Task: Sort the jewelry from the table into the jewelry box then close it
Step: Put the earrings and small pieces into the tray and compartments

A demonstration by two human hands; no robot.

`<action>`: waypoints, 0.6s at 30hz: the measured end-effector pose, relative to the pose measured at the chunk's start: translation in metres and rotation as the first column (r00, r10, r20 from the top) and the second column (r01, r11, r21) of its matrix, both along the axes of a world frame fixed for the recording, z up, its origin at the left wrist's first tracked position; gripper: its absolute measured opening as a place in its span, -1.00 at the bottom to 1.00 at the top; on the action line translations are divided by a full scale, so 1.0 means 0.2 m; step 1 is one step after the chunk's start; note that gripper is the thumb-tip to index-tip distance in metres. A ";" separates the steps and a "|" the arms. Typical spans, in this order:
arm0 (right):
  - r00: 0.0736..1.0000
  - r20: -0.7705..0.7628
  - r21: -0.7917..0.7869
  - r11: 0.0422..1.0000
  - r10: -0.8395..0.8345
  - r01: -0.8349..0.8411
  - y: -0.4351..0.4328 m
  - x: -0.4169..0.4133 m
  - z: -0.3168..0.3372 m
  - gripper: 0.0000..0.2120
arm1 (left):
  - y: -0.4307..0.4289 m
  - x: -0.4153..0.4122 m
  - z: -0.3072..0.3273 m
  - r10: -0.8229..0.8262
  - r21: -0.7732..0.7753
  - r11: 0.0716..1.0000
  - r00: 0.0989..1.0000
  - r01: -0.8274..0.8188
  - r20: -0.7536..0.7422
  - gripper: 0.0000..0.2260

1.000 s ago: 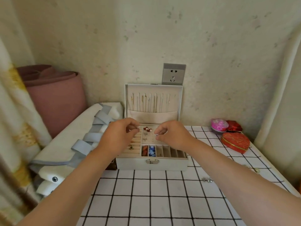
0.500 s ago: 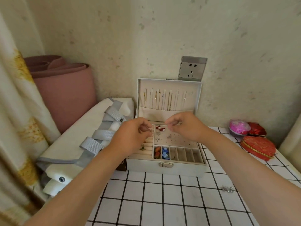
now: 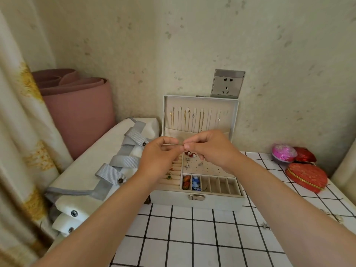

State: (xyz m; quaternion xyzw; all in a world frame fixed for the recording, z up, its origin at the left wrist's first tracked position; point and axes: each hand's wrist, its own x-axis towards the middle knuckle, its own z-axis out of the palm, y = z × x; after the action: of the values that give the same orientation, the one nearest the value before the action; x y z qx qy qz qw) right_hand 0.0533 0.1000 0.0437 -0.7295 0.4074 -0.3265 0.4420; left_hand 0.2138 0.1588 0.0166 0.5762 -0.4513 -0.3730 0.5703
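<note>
Head view: both hands have lifted off the peg-holed earring panel (image 3: 210,167) of the jewelry box (image 3: 194,202). A second ago they hovered low over it. Now they meet at the centre of the frame, in front of the pocket of the upright lid (image 3: 234,116).

The left hand (image 3: 157,161) and right hand (image 3: 211,149) touch at the fingertips. Each grip is closed, thumb against forefinger, on a small piece (image 3: 183,146) held between them. It is too tiny to identify.

The view has also drifted, so the box now sits right of centre.

In the box:
- A red-and-pearl pair (image 3: 190,154) and a few silvery studs sit pinned on the panel.
- Chains (image 3: 185,120) hang in the lid.
- The two leftmost front compartments hold red (image 3: 186,182) and blue (image 3: 196,184) pieces.

The raised, two-handed pinch suggests fiddling with the piece, perhaps a clasp or earring back, rather than placing it. It is not yet stowed.

At lower right of the frame, loose silvery items (image 3: 265,226) lie on the checked desk (image 3: 183,237), so sorting looks partway done. The lid is open.

Also in view:
- Red heart boxes (image 3: 306,177) at the right edge.
- A wall socket (image 3: 227,83) above the lid.
- A white strapped bag (image 3: 107,162) on the left.
</note>
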 end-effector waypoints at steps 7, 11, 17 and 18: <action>0.981 -0.164 -0.139 0.987 -0.109 0.086 -0.06 -0.03 -0.08 -0.93 | -0.03 0.03 -0.05 -0.007 -0.056 0.997 0.832 0.046 0.555 -0.86; 0.928 -0.278 -0.303 0.939 -0.247 0.159 -0.10 -0.05 -0.17 -0.94 | -0.06 0.05 -0.10 -0.049 -0.053 0.971 0.410 0.234 0.911 -0.68; 0.863 -0.389 -0.395 0.905 -0.321 0.158 -0.10 -0.03 -0.25 -0.90 | -0.07 0.05 -0.18 -0.098 0.031 0.950 0.202 0.311 0.975 -0.63; 0.851 -0.413 -0.408 0.901 -0.324 0.145 -0.09 -0.02 -0.26 -0.89 | -0.08 0.05 -0.18 -0.092 0.027 0.950 0.198 0.312 0.976 -0.63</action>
State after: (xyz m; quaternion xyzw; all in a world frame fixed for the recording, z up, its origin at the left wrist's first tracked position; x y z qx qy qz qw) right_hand 0.0488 0.0815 -0.0076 -0.7990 0.5225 -0.2609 0.1434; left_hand 0.2231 0.1429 -0.0199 0.5642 -0.8091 0.0352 0.1608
